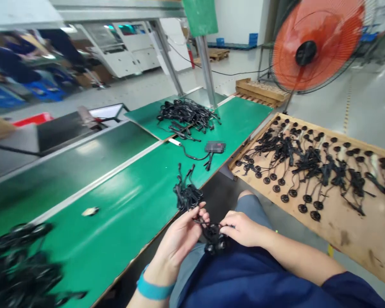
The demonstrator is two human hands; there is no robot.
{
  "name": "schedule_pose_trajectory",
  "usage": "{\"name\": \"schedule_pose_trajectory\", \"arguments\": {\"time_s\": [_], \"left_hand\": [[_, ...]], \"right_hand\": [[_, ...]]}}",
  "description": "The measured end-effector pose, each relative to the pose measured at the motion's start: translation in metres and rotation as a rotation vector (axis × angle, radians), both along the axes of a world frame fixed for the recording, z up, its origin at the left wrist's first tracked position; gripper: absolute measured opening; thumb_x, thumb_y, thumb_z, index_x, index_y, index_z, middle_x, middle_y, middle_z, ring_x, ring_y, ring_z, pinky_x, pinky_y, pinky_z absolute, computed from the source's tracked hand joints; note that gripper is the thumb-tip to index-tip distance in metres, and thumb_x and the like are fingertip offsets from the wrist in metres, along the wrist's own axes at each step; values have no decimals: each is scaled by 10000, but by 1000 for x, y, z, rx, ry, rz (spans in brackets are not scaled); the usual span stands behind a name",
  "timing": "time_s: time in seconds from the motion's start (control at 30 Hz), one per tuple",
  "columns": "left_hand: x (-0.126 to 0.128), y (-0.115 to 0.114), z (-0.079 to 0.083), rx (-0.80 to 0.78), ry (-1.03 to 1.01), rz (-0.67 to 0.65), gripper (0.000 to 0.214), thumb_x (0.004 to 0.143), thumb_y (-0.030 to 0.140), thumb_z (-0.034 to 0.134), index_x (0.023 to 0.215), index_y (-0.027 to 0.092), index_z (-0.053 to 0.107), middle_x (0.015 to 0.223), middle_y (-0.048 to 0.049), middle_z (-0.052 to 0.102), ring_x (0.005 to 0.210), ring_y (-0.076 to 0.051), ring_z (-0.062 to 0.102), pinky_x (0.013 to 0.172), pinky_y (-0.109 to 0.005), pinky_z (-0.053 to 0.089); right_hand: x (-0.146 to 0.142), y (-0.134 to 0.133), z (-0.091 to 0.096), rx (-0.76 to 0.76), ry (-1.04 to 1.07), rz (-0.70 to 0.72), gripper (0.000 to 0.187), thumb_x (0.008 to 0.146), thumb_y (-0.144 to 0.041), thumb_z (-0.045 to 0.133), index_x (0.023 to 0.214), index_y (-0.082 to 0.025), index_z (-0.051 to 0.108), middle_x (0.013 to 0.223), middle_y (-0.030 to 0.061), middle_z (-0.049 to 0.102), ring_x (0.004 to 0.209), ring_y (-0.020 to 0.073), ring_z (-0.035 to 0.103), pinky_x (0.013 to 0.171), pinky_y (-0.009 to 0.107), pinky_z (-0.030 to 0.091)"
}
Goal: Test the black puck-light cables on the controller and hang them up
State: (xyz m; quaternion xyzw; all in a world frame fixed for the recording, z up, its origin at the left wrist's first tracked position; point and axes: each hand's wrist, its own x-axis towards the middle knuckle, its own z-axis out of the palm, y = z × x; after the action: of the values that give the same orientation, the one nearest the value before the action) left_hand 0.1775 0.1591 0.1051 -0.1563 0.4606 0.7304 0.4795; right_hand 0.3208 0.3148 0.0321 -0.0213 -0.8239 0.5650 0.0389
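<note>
Above my lap hangs a bundle of black cables with round black ends (215, 243). My left hand (182, 233), with a teal band at the wrist, curls its fingers round the cables. From the other side, my right hand (244, 229) pinches the same bundle near the round ends. Just beyond my left fingertips, a small heap of black cables (188, 194) lies at the edge of the green table (125, 214). I cannot tell whether this heap joins the held bundle.
A big cable pile (186, 115) and a blurred-out device (214, 147) lie farther along. Round-ended black parts (22, 265) sit at near left. A wooden board (333, 222) at right bears rows of cable bundles. An orange fan (317, 47) stands behind it.
</note>
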Motion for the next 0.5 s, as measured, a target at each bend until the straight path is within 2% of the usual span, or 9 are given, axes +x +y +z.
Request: {"name": "schedule_pose_trajectory", "arguments": {"time_s": [0.17,0.27,0.37,0.43,0.5], "left_hand": [[-2,-5,-26,-79,65,-53,210,898,226,662,1060,112,729,877,-84,661,793,-184,672,717,-306,634],[-7,-9,-36,-136,79,-104,237,823,202,725,1051,140,748,876,-69,672,800,-184,681,739,-303,648],[-12,-15,-37,-188,80,-139,275,750,255,806,1016,196,769,895,-56,703,834,-205,704,756,-311,663],[-15,-18,-36,-227,97,-145,280,714,314,845,970,224,776,932,-58,738,944,-251,729,813,-339,671],[-18,-19,-35,-253,139,-154,290,682,363,870,926,238,778,948,-63,767,1091,-310,720,894,-380,663]], "right_hand": [[35,29,26,-452,-114,-3,320,880,-467,737,896,-149,769,893,56,747,769,140,663,750,267,533],[66,60,55,-555,-42,-107,370,842,-498,787,811,-132,741,863,73,756,739,138,659,725,272,544],[110,101,92,-435,85,-363,385,837,-509,793,730,-150,706,774,59,735,699,147,655,683,292,554],[143,132,118,-267,149,-636,344,840,-501,788,763,-174,716,775,44,730,715,155,663,695,312,568],[178,163,139,-32,228,-964,295,831,-479,791,825,-191,728,847,46,741,790,166,677,765,336,577]]}}
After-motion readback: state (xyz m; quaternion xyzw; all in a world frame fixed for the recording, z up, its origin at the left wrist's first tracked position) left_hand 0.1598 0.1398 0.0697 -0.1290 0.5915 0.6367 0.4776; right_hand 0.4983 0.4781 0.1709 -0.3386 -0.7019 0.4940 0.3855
